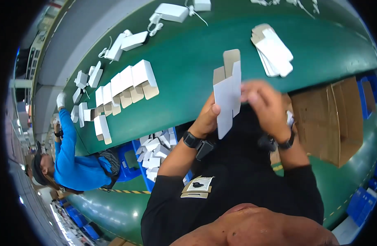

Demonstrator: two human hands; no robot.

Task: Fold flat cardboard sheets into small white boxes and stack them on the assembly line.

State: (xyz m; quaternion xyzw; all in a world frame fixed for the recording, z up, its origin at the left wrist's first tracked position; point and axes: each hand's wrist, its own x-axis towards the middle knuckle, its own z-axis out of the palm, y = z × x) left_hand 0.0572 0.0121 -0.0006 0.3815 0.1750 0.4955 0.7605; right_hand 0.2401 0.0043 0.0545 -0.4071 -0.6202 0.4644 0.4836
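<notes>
Head view: white carton (pixel 225 102) partly hides left hand (pixel 205 120).

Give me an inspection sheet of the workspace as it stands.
Surface: green tabletop.
Job's things: white carton, flaps open; pile of flat white cartons at right.
Clutter: row of open white cartons at left.
Hands: left hand grips the white carton; right hand blurred beside it, contact unclear.
Cables: white cable near the far edge, others nearby.
Surroundings: co-worker at left; brown cardboard box at right.
</notes>
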